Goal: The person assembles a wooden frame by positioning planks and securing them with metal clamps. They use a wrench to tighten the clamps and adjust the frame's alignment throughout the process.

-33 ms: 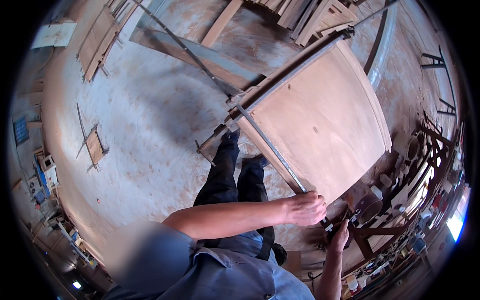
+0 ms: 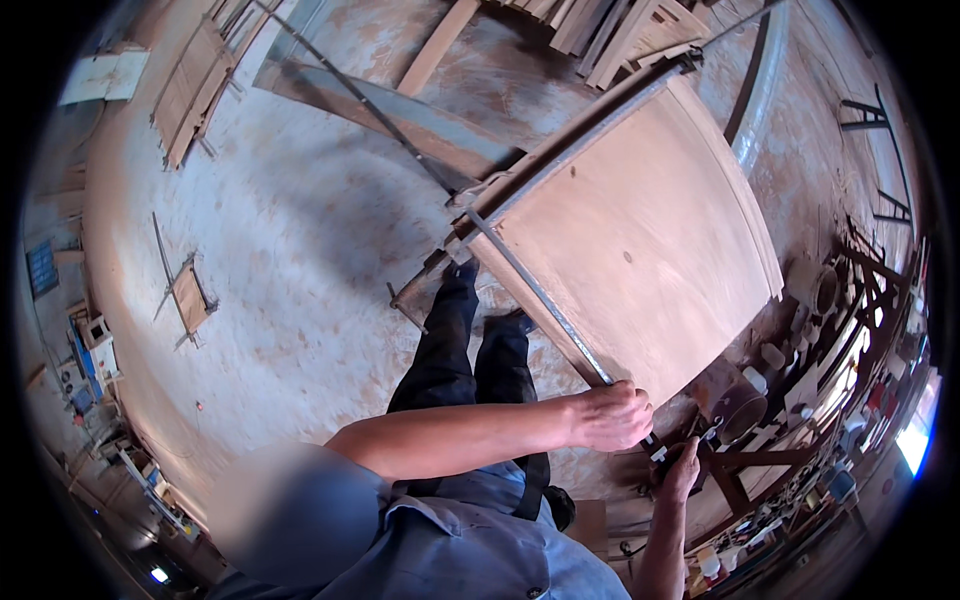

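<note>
A large pale wooden panel [image 2: 640,240] stands tilted in front of me, its far side slightly curved. Along its near-left edge runs a long metal bar clamp [image 2: 548,305], reaching from the left corner to my hands. My left hand [image 2: 612,415], its arm crossing my body, is closed round the bar at the panel's near corner. Just right of it, my right hand [image 2: 680,468] is closed at the clamp's dark end, beside a small metal fitting [image 2: 657,452]. The right fingers are partly hidden. A second bar [image 2: 590,150] lies along the panel's upper-left edge.
Behind the panel lie a long flat board [image 2: 400,115] and stacked wood strips [image 2: 600,40]. A small clamped frame [image 2: 190,295] is on the floor at left. At right are a rusty drum [image 2: 735,400] and dark metal framework [image 2: 770,458]. My legs [image 2: 440,350] stand close to the panel.
</note>
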A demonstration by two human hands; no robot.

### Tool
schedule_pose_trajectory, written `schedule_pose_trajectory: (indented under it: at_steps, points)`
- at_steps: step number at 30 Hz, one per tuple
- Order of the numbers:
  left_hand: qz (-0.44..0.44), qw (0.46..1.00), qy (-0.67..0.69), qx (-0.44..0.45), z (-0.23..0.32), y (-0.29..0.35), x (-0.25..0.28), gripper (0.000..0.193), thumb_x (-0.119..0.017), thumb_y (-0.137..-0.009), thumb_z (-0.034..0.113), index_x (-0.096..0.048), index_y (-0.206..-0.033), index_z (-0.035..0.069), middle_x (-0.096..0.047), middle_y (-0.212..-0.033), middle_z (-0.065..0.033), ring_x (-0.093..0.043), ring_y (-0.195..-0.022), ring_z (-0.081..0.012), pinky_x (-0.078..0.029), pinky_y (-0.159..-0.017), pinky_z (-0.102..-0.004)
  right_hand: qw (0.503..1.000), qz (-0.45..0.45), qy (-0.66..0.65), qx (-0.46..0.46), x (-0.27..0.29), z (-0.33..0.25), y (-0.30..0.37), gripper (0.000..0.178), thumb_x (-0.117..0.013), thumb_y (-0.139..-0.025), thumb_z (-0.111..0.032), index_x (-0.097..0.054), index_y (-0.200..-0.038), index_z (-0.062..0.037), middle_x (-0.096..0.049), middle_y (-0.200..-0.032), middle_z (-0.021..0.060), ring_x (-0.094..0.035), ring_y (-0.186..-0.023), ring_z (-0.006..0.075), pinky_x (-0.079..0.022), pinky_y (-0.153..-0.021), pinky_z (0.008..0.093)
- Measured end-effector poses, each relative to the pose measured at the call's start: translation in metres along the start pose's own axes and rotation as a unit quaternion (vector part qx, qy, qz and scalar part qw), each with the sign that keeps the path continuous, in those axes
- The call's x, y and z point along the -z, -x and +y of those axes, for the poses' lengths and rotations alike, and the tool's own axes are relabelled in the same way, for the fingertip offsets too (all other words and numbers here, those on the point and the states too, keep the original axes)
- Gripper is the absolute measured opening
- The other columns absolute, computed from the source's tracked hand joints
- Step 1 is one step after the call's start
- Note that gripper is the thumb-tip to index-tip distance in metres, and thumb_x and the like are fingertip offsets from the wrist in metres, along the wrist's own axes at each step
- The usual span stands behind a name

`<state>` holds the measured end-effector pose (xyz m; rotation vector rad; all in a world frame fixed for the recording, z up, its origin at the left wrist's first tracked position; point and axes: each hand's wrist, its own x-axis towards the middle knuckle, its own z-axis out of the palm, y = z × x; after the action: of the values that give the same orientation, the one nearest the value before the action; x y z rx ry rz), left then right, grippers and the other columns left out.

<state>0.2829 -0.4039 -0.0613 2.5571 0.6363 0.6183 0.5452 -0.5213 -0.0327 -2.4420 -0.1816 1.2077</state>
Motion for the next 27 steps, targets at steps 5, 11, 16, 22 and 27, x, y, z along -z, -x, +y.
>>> schedule_pose_trajectory:
  at_steps: [5,11,16,22,27]
  points:
    - [-0.025,1.0,0.01,0.002,0.0,0.0,0.003,0.014,-0.057,-0.078,0.023,-0.061,-0.074,0.011,-0.055,-0.069,-0.0002,-0.056,-0.069,-0.0145,-0.042,-0.055,-0.0279,1.0,0.008,-0.003,-0.009,-0.001,0.002,-0.002,0.054,-0.043,-0.1,-0.052,-0.05,-0.068,-0.0088,-0.047,-0.053,0.0043,-0.044,-0.036,0.0157,-0.034,-0.031,0.0286]
    - [-0.031,1.0,0.005,-0.001,-0.004,0.0,0.01,0.013,-0.058,-0.077,0.023,-0.061,-0.075,0.011,-0.054,-0.07,0.0004,-0.054,-0.07,-0.0135,-0.041,-0.056,-0.0274,0.999,-0.027,0.027,-0.034,-0.004,-0.015,0.005,0.057,-0.044,-0.098,-0.057,-0.05,-0.069,-0.0091,-0.05,-0.053,0.006,-0.052,-0.037,0.0191,-0.035,-0.031,0.0287]
    - [-0.015,1.0,0.013,-0.002,-0.005,0.001,0.009,0.011,-0.058,-0.076,0.022,-0.06,-0.075,0.011,-0.053,-0.069,0.0012,-0.055,-0.07,-0.0133,-0.041,-0.056,-0.0276,0.995,-0.044,0.036,-0.086,-0.004,-0.018,0.005,0.056,-0.044,-0.099,-0.054,-0.05,-0.065,-0.0093,-0.046,-0.051,0.0048,-0.048,-0.035,0.018,-0.034,-0.03,0.0291]
    - [0.049,0.994,0.1,0.012,-0.005,-0.004,0.002,0.009,-0.061,-0.071,0.017,-0.054,-0.066,0.014,-0.051,-0.066,0.0011,-0.054,-0.065,-0.0134,-0.04,-0.05,-0.0278,0.979,-0.108,0.063,-0.16,0.002,-0.03,-0.01,0.052,-0.046,-0.099,-0.051,-0.053,-0.072,-0.0066,-0.051,-0.055,0.0057,-0.051,-0.038,0.0186,-0.036,-0.034,0.0309]
    - [-0.054,0.998,-0.005,0.016,-0.006,-0.013,0.023,0.006,-0.06,-0.077,0.016,-0.059,-0.074,0.011,-0.056,-0.07,-0.0007,-0.058,-0.071,-0.0155,-0.042,-0.056,-0.0306,0.98,-0.132,0.008,-0.152,0.003,-0.029,-0.007,0.049,-0.049,-0.098,-0.051,-0.057,-0.086,-0.0034,-0.059,-0.064,0.0074,-0.06,-0.046,0.0169,-0.033,-0.034,0.0278]
